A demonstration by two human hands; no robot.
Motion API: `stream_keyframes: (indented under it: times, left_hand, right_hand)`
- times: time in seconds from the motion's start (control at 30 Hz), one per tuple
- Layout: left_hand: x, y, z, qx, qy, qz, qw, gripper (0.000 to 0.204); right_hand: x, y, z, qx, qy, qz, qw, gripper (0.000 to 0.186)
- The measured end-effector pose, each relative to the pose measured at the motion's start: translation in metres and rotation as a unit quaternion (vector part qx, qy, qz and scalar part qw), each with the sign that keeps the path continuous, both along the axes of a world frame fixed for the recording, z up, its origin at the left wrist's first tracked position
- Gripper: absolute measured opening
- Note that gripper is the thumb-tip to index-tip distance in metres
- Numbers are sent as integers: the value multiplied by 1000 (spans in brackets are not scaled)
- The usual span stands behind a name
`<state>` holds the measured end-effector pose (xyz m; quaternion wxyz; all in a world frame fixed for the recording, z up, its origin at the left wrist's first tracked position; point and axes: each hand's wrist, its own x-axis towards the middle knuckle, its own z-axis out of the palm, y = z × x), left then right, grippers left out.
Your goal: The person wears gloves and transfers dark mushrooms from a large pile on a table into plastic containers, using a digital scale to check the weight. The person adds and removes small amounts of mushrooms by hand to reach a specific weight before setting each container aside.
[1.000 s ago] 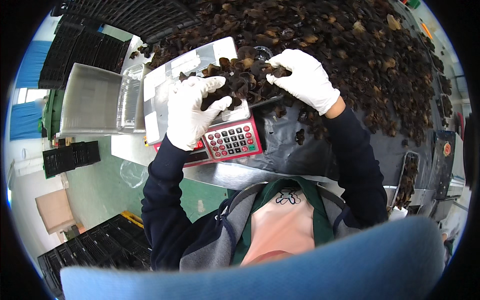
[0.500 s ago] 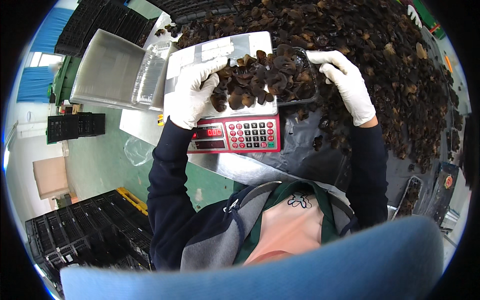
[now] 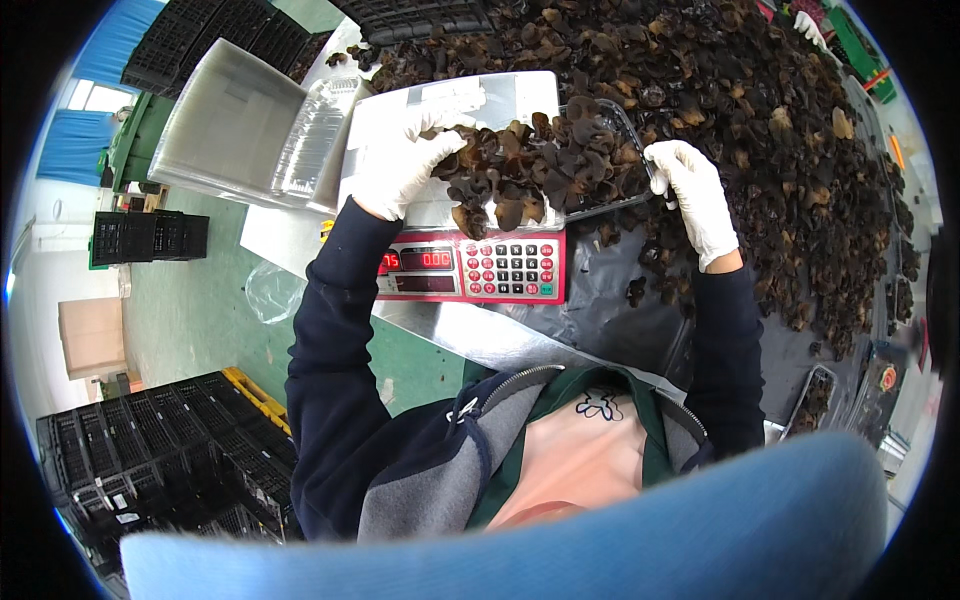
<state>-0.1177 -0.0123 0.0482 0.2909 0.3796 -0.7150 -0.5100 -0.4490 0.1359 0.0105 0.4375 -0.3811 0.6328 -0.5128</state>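
- The dark sheet-covered bench (image 3: 600, 310) carries a wide heap of dried, dark brown, crinkled mushroom pieces (image 3: 760, 110) across its far side and right end.
- At the bench's left end sits a silver-platformed weighing scale with a red keypad front (image 3: 470, 268); just beyond its far left corner lies a stack of empty clear plastic trays (image 3: 310, 140).
- On the scale platform rests a shallow clear plastic tray heaped with the dark mushrooms (image 3: 545, 165), its long axis running left to right between the two hands.
- The white-gloved left hand (image 3: 400, 160) presses curled fingers into the tray's left end, on the mushrooms; a firm grip cannot be told.
- The white-gloved right hand (image 3: 690, 190) pinches the tray's right rim, equally near.
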Motion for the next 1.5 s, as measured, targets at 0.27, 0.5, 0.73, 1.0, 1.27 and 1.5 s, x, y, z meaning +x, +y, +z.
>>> stream_keyframes:
  times: [0.27,0.5,0.73,1.0,1.27,1.5]
  left_hand:
    - [-8,25,6,-239,-256,-27,936,32]
    - [35,33,30,-137,-68,17,988,45]
    - [40,46,4,-279,-193,0,941,29]
    - [114,36,56,-16,-15,111,994,33]
    - [126,41,39,122,-65,51,989,54]
    - [49,46,13,204,-64,-9,977,45]
  right_hand:
    - [-2,-4,-14,-58,-17,16,998,18]
    - [-9,1,-14,-70,-25,23,997,20]
    - [0,-10,-18,-45,-24,56,997,27]
    - [-52,-1,-23,-15,26,1,1000,31]
    - [-42,-20,1,26,112,55,992,37]
    - [-6,-26,-19,-42,119,78,989,28]
